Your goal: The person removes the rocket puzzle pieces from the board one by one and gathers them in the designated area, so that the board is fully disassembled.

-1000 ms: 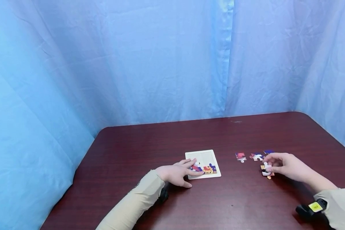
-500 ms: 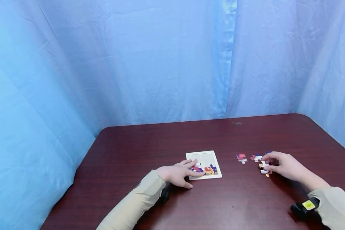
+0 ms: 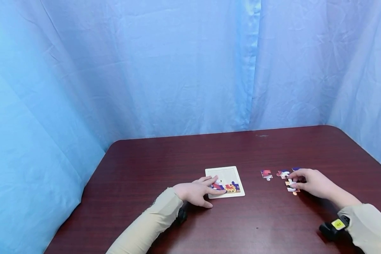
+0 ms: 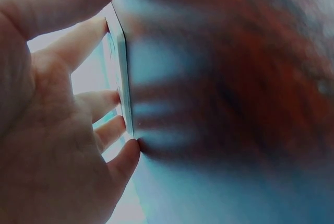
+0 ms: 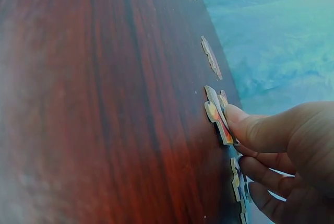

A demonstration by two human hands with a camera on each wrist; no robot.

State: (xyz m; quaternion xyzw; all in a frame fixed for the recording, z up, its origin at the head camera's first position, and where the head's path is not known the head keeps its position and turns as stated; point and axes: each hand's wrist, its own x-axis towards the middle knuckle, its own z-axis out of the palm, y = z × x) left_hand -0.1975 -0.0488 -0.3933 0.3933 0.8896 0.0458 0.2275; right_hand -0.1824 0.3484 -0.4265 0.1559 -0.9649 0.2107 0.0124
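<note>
Left hand (image 3: 194, 193)'s got fingers splayed over the tray (image 3: 227, 174). Right hand (image 3: 315, 183)'s pinching a puzzle piece (image 3: 292, 189) between thumb and fingertips.

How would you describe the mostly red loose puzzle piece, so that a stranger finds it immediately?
On the dark table, look between the pale frame and the right hand. The mostly red puzzle piece lies there: it is the loose one closest to the frame and farthest from the hand.

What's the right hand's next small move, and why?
Probably carrying the puzzle piece over to the frame: the right hand seems to pinch that piece, the left hand rests on the frame, and the frame's far part shows bare space.
</note>
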